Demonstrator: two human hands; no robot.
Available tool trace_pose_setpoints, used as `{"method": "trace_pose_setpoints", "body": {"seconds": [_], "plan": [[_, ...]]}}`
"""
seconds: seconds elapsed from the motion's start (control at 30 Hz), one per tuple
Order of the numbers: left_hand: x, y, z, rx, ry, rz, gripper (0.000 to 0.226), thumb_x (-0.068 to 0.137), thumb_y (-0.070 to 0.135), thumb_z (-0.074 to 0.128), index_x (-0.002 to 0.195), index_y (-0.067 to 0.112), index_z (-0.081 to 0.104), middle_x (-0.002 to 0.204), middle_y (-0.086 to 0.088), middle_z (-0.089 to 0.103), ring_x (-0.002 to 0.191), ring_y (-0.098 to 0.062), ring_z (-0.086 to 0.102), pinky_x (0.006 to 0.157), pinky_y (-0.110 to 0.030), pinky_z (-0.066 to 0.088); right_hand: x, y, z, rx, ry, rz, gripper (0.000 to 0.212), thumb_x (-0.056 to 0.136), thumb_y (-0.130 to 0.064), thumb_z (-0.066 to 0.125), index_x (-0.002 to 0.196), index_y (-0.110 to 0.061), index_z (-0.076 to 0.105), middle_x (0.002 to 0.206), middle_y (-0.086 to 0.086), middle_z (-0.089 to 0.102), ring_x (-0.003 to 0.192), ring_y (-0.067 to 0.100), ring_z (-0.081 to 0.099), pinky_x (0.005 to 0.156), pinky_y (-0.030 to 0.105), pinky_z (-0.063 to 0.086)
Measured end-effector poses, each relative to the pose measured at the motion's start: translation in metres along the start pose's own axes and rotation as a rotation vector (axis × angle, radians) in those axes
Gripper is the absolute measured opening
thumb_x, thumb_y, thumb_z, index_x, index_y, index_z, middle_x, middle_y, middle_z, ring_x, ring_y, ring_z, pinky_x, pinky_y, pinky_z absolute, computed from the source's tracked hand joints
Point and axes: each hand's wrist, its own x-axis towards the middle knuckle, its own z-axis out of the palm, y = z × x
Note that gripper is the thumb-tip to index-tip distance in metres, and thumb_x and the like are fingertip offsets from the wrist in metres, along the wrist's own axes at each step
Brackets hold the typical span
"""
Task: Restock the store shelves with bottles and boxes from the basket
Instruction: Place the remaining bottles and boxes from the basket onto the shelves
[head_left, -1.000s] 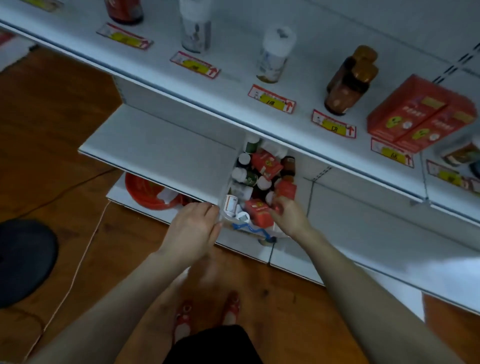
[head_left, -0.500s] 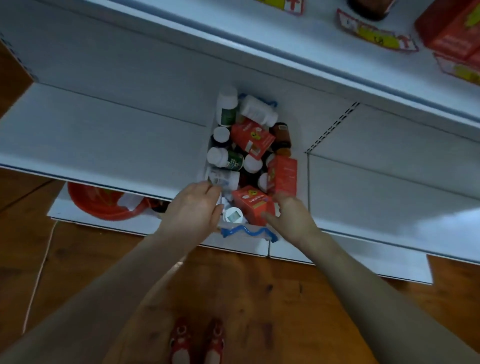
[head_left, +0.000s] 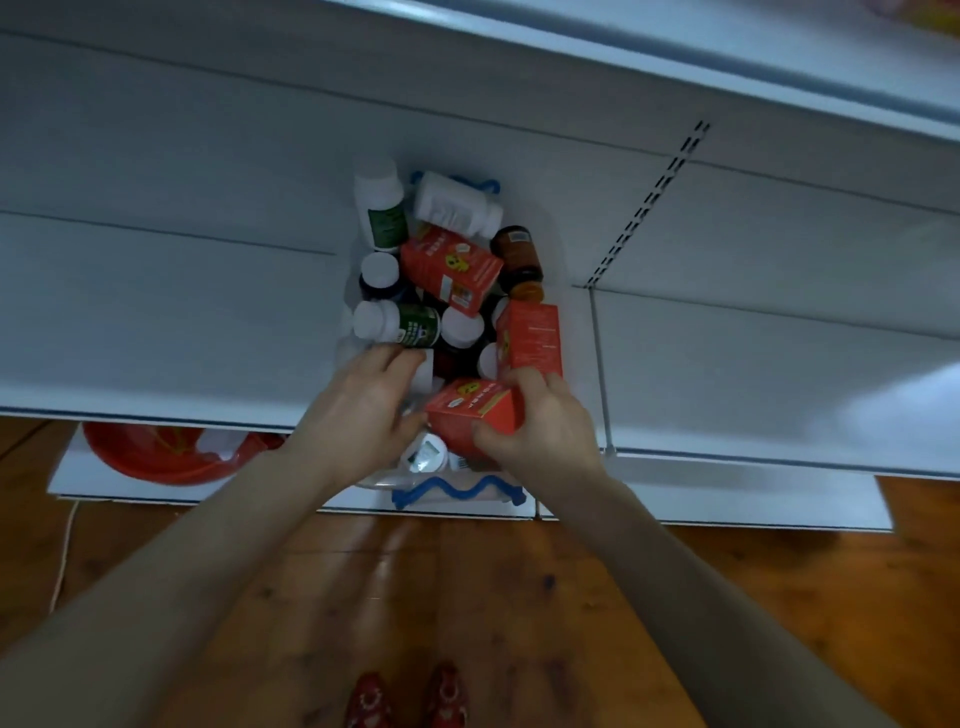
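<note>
While the white shelf (head_left: 182, 322) bears the clear basket (head_left: 457, 491) of bottles and boxes, the left hand (head_left: 358, 410) reaches into it, fingers bent down; whether they hold anything cannot be told. The right hand (head_left: 540, 426) grips a red box (head_left: 472, 410) at the basket's near end.

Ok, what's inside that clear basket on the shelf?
The basket holds a jumble: a red box gripped by the right hand, two more red boxes, white-capped bottles, an amber bottle. The left hand and top layer hide whatever lies beneath.
</note>
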Motion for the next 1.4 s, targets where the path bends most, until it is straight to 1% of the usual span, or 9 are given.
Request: {"method": "trace_pose_setpoints", "body": {"seconds": [0.1, 0.23, 0.4, 0.5, 0.63, 0.83, 1.0, 1.27, 1.4], "plan": [[-0.001, 0.01, -0.008, -0.245, 0.071, -0.153, 0.051, 0.08, 0.024, 0.056, 0.125, 0.0, 0.051, 0.114, -0.012, 0.054, 0.105, -0.025, 0.052, 0.085, -0.02, 0.036, -0.009, 0.012, -0.015, 0.223, 0.021, -0.09, 0.053, 0.074, -0.031, 0.073, 0.121, -0.022, 0.049, 0.112, -0.01, 0.046, 0.105, 0.009, 0.049, 0.091, 0.027, 0.047], [0.001, 0.028, -0.022, -0.683, 0.062, -0.518, 0.03, 0.094, 0.03, 0.05, 0.123, 0.021, 0.047, 0.106, 0.01, 0.051, 0.091, -0.005, 0.053, 0.066, -0.009, 0.04, -0.02, 0.019, -0.02, 0.358, 0.054, -0.306, 0.052, 0.069, -0.033, 0.075, 0.115, -0.026, 0.05, 0.106, -0.027, 0.042, 0.101, -0.006, 0.049, 0.086, 0.01, 0.044], [-0.001, 0.028, -0.034, -1.096, -0.097, -0.726, 0.023, 0.091, 0.04, 0.048, 0.102, 0.024, 0.06, 0.092, -0.005, 0.068, 0.081, -0.018, 0.066, 0.07, -0.031, 0.055, -0.021, 0.008, -0.027, 0.527, 0.005, -0.375, 0.044, 0.075, -0.032, 0.067, 0.114, -0.032, 0.048, 0.112, -0.021, 0.049, 0.109, -0.006, 0.05, 0.089, 0.009, 0.045], [-0.007, 0.027, -0.039, -1.05, 0.036, -0.755, 0.02, 0.087, 0.037, 0.055, 0.089, 0.017, 0.06, 0.085, -0.007, 0.067, 0.07, -0.013, 0.066, 0.064, -0.03, 0.057, -0.005, 0.01, -0.032, 0.413, -0.115, -0.258, 0.043, 0.083, -0.014, 0.063, 0.123, -0.024, 0.05, 0.117, -0.012, 0.054, 0.109, 0.006, 0.054, 0.09, 0.015, 0.044], [-0.016, 0.028, -0.046, -1.011, 0.337, -0.847, 0.019, 0.082, 0.03, 0.065, 0.081, 0.016, 0.052, 0.088, -0.008, 0.063, 0.08, -0.017, 0.064, 0.072, -0.038, 0.054, 0.034, 0.01, -0.032, 0.063, 0.057, -0.171, 0.028, 0.085, -0.007, 0.053, 0.112, -0.003, 0.057, 0.107, 0.021, 0.059, 0.094, 0.034, 0.057, 0.074, 0.031, 0.043], [-0.03, 0.03, -0.049, -0.99, 0.451, -0.89, 0.018, 0.084, 0.033, 0.063, 0.083, 0.021, 0.049, 0.092, -0.006, 0.062, 0.08, -0.016, 0.063, 0.073, -0.038, 0.053, 0.086, -0.001, -0.016, -0.27, 0.026, -0.054, 0.038, 0.096, -0.026, 0.041, 0.125, -0.002, 0.044, 0.128, 0.016, 0.047, 0.119, 0.032, 0.039, 0.09, 0.035, 0.037], [-0.033, 0.034, -0.044, -1.025, 0.44, -0.906, 0.016, 0.086, 0.031, 0.061, 0.085, 0.021, 0.048, 0.09, -0.002, 0.06, 0.079, -0.011, 0.061, 0.072, -0.034, 0.052, 0.09, -0.002, -0.005, -0.424, 0.052, -0.043, 0.037, 0.095, -0.021, 0.042, 0.126, -0.001, 0.041, 0.128, 0.019, 0.045, 0.117, 0.033, 0.04, 0.093, 0.036, 0.035], [-0.035, 0.041, -0.046, -1.033, 0.469, -0.928, 0.019, 0.087, 0.031, 0.059, 0.093, 0.017, 0.048, 0.088, 0.0, 0.058, 0.078, -0.009, 0.06, 0.071, -0.03, 0.051, 0.066, -0.005, 0.001, -0.277, -0.072, -0.126, 0.037, 0.09, -0.025, 0.051, 0.125, -0.013, 0.045, 0.118, 0.018, 0.045, 0.106, 0.036, 0.046, 0.083, 0.037, 0.041], [-0.041, 0.051, -0.053, -1.061, 0.503, -0.934, 0.022, 0.089, 0.03, 0.057, 0.1, 0.013, 0.047, 0.089, 0.001, 0.057, 0.078, -0.008, 0.06, 0.066, -0.025, 0.05, 0.048, -0.007, -0.01, 0.118, -0.06, -0.199, 0.035, 0.082, -0.016, 0.065, 0.114, -0.007, 0.054, 0.111, 0.015, 0.053, 0.097, 0.027, 0.053, 0.071, 0.025, 0.04]]}}
